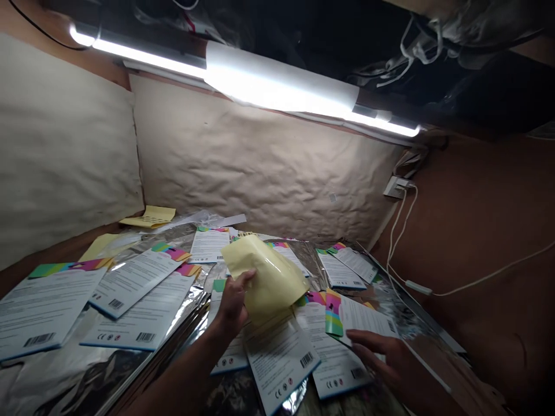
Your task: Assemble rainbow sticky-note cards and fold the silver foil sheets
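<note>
My left hand point(236, 297) is closed on a pale yellow sheet point(273, 277), thumb on top. The sheet is glossy, bent and raised above the printed cards in the middle. Beneath it lies a white card point(281, 358) with a barcode and small print. My right hand point(385, 358) is at the lower right, its fingers stretched out at the lower edge of another white card point(364, 315) with a rainbow-coloured end. The fingertips seem to touch that card; I cannot tell whether they press on it. The underside of the right hand is hidden.
Several similar cards point(47, 306) are spread over the shiny plastic-covered surface point(104, 375). Yellow sheets point(150, 216) and clear film lie at the back left. A lit tube lamp point(277, 86) hangs overhead. A white cable point(418, 287) with an inline switch runs along the right wall.
</note>
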Demonstrator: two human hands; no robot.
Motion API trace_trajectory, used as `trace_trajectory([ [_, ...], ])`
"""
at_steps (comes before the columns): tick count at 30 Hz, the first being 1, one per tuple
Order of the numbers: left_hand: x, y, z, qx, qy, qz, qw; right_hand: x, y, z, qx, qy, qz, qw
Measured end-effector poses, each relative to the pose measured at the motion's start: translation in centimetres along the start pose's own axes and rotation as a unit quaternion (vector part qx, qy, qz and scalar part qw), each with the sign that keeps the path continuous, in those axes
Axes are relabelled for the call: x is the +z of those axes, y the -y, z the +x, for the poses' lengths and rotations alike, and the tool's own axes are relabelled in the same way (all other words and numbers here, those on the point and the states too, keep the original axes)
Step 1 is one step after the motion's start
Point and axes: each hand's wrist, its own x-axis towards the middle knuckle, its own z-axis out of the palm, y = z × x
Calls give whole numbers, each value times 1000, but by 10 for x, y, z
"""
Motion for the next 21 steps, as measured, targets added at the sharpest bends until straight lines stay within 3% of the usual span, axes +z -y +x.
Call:
trace_trajectory([
  [1,0,2,-2,-9,17,-3,1000,13,14,8,16,44,107,993],
  [3,-1,8,-4,-25,45,-4,999,42,40,27,30,101,335,936],
  [6,-5,18,-6,-51,97,10,994,75,65,62,48,64,552,830],
  [8,-7,20,-5,-61,122,27,990,80,73,83,41,15,593,804],
  [12,-11,0,2,-101,162,-10,981,65,69,108,-34,-49,569,820],
  [16,-15,-31,10,-199,286,-56,936,48,56,111,-96,-31,526,844],
  [18,-18,-32,12,-226,319,2,921,45,53,110,-112,-13,498,860],
  [21,-19,-15,8,-216,300,127,920,46,54,107,-133,-9,444,886],
])
